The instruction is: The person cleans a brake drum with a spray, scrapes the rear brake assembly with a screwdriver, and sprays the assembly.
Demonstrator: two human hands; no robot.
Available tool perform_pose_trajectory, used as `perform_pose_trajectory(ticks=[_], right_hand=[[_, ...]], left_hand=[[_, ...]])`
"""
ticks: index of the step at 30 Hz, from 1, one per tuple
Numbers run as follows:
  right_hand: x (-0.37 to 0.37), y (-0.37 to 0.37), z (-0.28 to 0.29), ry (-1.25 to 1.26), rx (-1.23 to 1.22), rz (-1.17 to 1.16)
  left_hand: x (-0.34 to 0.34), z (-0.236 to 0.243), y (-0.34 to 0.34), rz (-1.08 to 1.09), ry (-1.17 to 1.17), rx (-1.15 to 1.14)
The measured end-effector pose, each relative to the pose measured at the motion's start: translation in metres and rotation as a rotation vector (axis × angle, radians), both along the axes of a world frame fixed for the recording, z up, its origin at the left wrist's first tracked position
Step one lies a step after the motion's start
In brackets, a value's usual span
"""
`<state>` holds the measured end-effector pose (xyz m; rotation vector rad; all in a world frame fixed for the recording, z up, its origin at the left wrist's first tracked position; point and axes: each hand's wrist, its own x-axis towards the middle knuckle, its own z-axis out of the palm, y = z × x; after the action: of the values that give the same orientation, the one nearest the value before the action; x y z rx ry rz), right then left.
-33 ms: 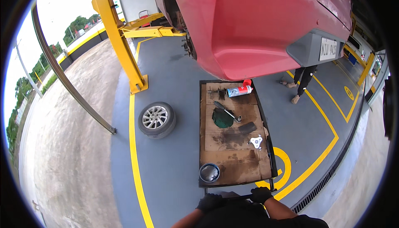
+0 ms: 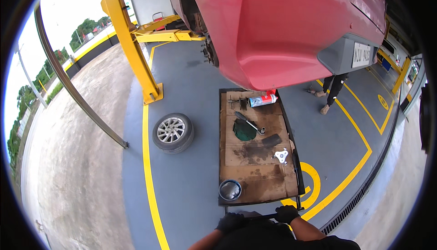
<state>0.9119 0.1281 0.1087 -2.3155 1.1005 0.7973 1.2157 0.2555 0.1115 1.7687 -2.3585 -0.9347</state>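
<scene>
My left hand (image 2: 231, 221) and my right hand (image 2: 287, 214), both in black gloves, are closed around the dark push handle (image 2: 261, 216) at the near end of a cart. Stained cardboard (image 2: 234, 159) covers the cart's top. At its near left corner stands a round bowl (image 2: 230, 190). A ratchet wrench (image 2: 248, 121) lies partly over a dark green rag (image 2: 244, 131). Nearer the right edge are a flat dark piece (image 2: 271, 140) and a silver three-lobed part (image 2: 281, 155). A spray can (image 2: 262, 100) lies at the far end, beside small dark metal parts (image 2: 239, 101).
A red car (image 2: 282, 36) hangs raised on a yellow lift post (image 2: 132, 45), its rear overhanging the cart's far end. Left of the cart, a wheel (image 2: 172, 131) lies flat on the floor. Another person's legs (image 2: 334, 90) stand beyond, at right. A drain grate (image 2: 359, 191) runs along the right.
The scene sits very slightly lower and farther right in the picture. Both hands keep the same hold on the push handle.
</scene>
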Motion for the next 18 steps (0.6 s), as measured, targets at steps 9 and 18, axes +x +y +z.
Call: perform_pose_trajectory(ticks=[9, 18], right_hand=[[0.019, 0.021, 0.043, -0.038, -0.293, 0.088], [0.161, 0.156, 0.061, -0.440, -0.441, 0.019]], left_hand=[[0.051, 0.010, 0.070, -0.169, 0.184, -0.587], [0.236, 0.001, 0.204, 0.511, 0.224, -0.340]])
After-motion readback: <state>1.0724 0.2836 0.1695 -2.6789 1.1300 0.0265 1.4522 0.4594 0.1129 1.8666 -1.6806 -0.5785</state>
